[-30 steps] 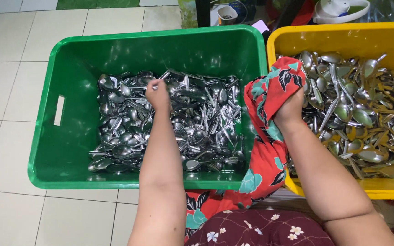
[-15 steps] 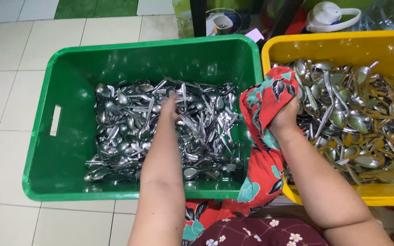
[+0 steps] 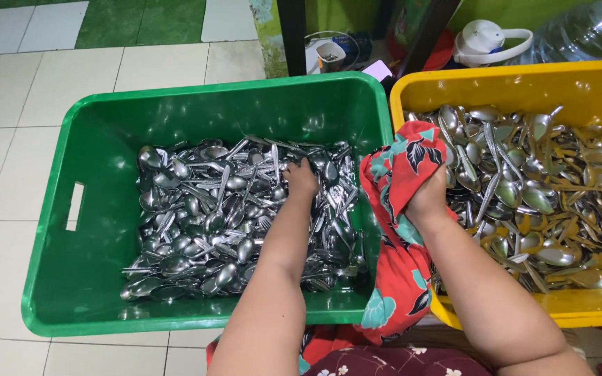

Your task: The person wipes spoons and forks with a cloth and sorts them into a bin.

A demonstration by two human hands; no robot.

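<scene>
My left hand (image 3: 302, 178) reaches into a green plastic tub (image 3: 64, 278) and rests, fingers curled down, on a heap of steel spoons and forks (image 3: 203, 223). The heap hides its fingertips, so a grip is not visible. My right hand (image 3: 428, 195) is closed on a bunched red floral cloth (image 3: 398, 174). The cloth hangs over the gap between the green tub and a yellow tub (image 3: 517, 87). The yellow tub holds a pile of steel spoons (image 3: 545, 188), and my right hand lies at its left side.
Both tubs stand side by side on a pale tiled floor (image 3: 8, 160). Behind them are a dark post (image 3: 290, 35), a small cup (image 3: 329, 56), a white lidded jug (image 3: 489, 42) and a large clear water bottle (image 3: 587, 31). Floral-patterned fabric (image 3: 398, 362) shows at the bottom edge.
My left hand has moved right and nearer across the cutlery in the green tub. My right hand keeps hold of the cloth at the yellow tub. The view has shifted slightly.
</scene>
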